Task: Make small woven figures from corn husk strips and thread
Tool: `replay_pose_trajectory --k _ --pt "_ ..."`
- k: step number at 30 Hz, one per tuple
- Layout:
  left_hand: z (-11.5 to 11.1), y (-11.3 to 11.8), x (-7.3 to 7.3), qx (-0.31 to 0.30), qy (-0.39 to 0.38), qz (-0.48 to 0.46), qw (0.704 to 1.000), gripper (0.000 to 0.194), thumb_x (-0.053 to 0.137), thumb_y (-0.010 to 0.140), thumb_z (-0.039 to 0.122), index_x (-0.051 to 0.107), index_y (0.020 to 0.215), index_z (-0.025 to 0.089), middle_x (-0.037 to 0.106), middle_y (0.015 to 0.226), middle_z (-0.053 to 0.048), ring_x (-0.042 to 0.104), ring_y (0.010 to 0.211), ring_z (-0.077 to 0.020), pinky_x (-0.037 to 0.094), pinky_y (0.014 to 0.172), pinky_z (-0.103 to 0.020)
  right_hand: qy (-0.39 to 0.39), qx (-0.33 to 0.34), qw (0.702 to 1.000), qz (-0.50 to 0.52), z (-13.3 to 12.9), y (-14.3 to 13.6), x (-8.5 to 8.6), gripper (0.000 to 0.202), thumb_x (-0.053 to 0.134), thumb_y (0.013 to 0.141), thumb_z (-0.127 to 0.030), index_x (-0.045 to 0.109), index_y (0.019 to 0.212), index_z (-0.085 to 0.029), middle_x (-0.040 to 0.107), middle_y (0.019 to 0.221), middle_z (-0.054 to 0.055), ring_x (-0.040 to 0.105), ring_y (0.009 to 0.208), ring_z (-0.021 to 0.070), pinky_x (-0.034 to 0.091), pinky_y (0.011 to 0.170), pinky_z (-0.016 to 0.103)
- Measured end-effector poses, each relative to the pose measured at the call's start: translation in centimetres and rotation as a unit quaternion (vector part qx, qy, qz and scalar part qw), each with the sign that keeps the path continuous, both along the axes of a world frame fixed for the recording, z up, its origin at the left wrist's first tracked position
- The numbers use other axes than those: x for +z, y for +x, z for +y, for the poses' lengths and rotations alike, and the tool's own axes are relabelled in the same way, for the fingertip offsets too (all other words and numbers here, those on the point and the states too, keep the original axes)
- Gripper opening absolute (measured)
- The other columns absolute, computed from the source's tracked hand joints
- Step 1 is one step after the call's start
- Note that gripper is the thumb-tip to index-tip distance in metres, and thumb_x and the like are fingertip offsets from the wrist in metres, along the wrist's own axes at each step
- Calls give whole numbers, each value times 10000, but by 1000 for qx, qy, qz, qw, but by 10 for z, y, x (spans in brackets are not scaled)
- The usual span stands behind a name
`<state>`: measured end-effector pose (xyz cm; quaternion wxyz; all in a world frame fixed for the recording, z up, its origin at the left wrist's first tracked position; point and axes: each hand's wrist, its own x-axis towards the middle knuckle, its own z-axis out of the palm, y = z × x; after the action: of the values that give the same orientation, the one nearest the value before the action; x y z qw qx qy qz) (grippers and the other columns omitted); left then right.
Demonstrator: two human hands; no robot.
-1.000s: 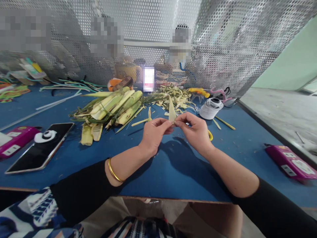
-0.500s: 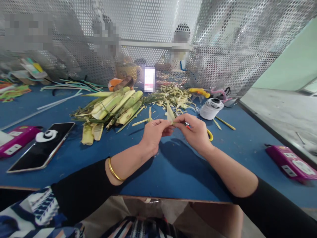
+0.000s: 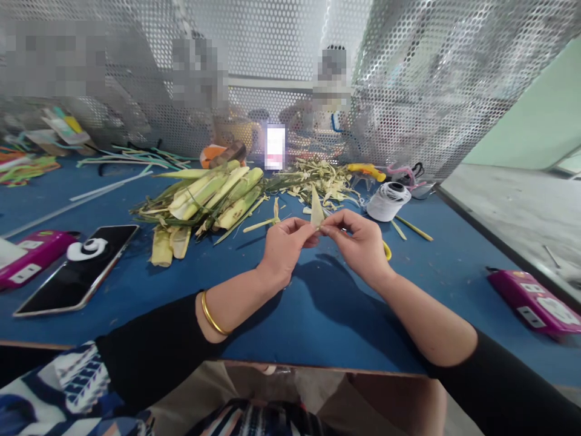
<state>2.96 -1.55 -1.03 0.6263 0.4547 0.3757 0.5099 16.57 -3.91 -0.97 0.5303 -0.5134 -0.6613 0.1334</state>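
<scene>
A pale, pointed piece of husk [image 3: 316, 209] stands up between my fingertips above the middle of the blue table. My left hand [image 3: 282, 249] pinches its base from the left, thumb against curled fingers. From the other side, my right hand [image 3: 361, 242] pinches the same base, its fingertips almost touching the left thumb. Just beyond my left hand lies a short thin yellowish strip [image 3: 258, 226]. A yellow loop-shaped handle [image 3: 387, 250] shows beside my right hand, the rest of it hidden.
Left of centre lies a pile of green husks [image 3: 204, 194]. Shredded scraps [image 3: 324, 178] lie behind my hands, near a white thread spool [image 3: 388, 201] and a yellow-handled tool [image 3: 367, 171]. A phone [image 3: 77, 266] and purple power strips [image 3: 535, 300] flank me; perforated metal [image 3: 281, 36] stands behind.
The husk piece has turned slightly and its tip now leans less to the left. Both hands keep their pinch with only small finger shifts. The whole view has shifted a little.
</scene>
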Motion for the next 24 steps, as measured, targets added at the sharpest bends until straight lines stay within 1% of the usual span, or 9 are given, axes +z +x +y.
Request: replay_pose_trajectory --k 4,7,10,15,20,24 --pt "-1 0 0 2 18 10 1000 115 683 667 260 633 615 170 666 618 0 600 574 -111 511 678 -276 -4 5 1000 12 1 1 0 79 605 796 -227 603 720 -202 638 689 -2 576 673 150 458 665 295" --pt "-2 -1 0 -7 21 11 1000 105 699 663 258 651 648 165 678 642 -6 607 585 -114 514 689 -281 -5 11 1000 25 1 2 0 63 607 791 -216 588 732 -202 627 687 -6 579 660 148 458 657 295" --pt "-2 -1 1 -11 17 11 1000 127 710 660 263 641 635 160 679 643 -13 595 570 -107 514 675 -277 -2 27 999 27 1 2 1 67 592 810 -214 588 744 -205 631 695 -7 588 663 147 464 664 292" --pt "1 -2 0 -15 -26 -13 999 144 699 665 267 635 606 153 663 618 -9 571 537 -92 512 642 -257 36 44 998 -29 1 3 0 72 594 831 -221 630 769 -213 660 751 -2 595 725 156 464 709 287" --pt "4 -3 0 -55 -78 -52 994 86 706 656 215 670 635 139 682 646 -32 608 589 -111 514 639 -243 47 9 997 -62 4 7 -5 87 604 831 -242 650 757 -232 680 779 5 604 751 175 459 729 306" --pt "5 -3 1 -59 -108 -70 990 58 712 639 155 668 674 137 677 636 -27 619 596 -113 516 666 -255 40 11 997 -68 4 7 -5 105 594 837 -242 635 742 -226 671 768 8 593 753 175 449 740 316"
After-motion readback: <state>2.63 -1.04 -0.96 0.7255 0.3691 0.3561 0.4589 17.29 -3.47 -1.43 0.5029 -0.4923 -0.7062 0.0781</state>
